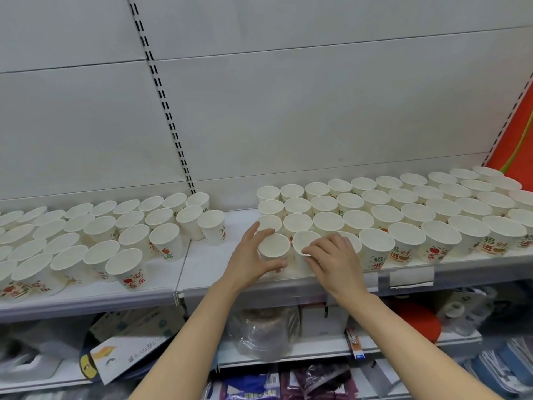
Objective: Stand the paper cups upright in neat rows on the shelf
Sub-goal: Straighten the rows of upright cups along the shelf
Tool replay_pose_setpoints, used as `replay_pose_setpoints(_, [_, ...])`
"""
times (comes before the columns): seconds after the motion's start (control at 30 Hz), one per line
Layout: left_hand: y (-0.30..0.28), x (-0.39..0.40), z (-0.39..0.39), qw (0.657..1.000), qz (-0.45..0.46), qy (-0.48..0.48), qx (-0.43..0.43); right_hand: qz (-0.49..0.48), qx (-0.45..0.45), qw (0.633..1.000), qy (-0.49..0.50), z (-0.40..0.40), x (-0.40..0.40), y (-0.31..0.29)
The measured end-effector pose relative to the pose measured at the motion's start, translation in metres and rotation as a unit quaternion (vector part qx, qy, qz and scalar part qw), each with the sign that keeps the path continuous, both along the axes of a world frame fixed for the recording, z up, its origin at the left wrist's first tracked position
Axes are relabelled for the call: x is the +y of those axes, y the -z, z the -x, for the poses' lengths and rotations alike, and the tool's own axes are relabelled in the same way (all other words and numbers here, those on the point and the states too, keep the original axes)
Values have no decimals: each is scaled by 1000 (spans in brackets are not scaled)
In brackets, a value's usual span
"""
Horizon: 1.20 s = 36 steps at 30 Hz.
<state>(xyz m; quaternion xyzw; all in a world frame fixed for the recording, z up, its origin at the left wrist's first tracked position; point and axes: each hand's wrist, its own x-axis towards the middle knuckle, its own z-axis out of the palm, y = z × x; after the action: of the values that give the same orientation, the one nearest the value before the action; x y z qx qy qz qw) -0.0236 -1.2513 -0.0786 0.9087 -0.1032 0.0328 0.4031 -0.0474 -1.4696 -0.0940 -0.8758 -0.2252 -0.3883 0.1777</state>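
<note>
White paper cups with red and orange print stand upright in rows on a white shelf [207, 264]. One block of cups [403, 215] fills the right half, another block [95, 235] the left. My left hand [249, 259] grips a cup [274, 246] at the front left corner of the right block, fingers and thumb curled round its side. My right hand [331, 259] holds the neighbouring front-row cup [304, 241], its fingertips curled over the rim.
A bare strip of shelf separates the two blocks. White back panels with a slotted upright [164, 105] rise behind. Blank price tags [411, 277] hang on the front edge. Lower shelves hold boxes [129, 350], a plastic bag [265, 333] and packaged goods.
</note>
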Motion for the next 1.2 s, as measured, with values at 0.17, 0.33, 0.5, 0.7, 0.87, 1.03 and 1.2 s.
replay_pose_setpoints(0.17, [-2,2,0,1000,-9,1,4,-9,12,1000,-14,-3,4,-4])
replay_pose_setpoints(0.33, [-9,7,5,1000,-15,-5,13,-30,15,999,-6,-1,4,-4])
replay_pose_setpoints(0.5, [-18,37,16,995,-33,-72,-62,-46,-21,998,-23,-6,20,-17])
replay_pose_setpoints(0.7, [-35,101,2,970,-82,-203,-109,-30,-28,997,-60,-26,66,-28])
replay_pose_setpoints(0.87, [-51,157,-36,959,-137,-233,-85,-18,-23,996,-83,-56,117,-30])
replay_pose_setpoints(1.03, [-68,194,-83,962,-176,-200,-64,46,25,994,-99,-93,176,-32])
replay_pose_setpoints(1.2, [-79,213,-130,954,-243,-155,-78,60,27,995,-69,-125,209,-52])
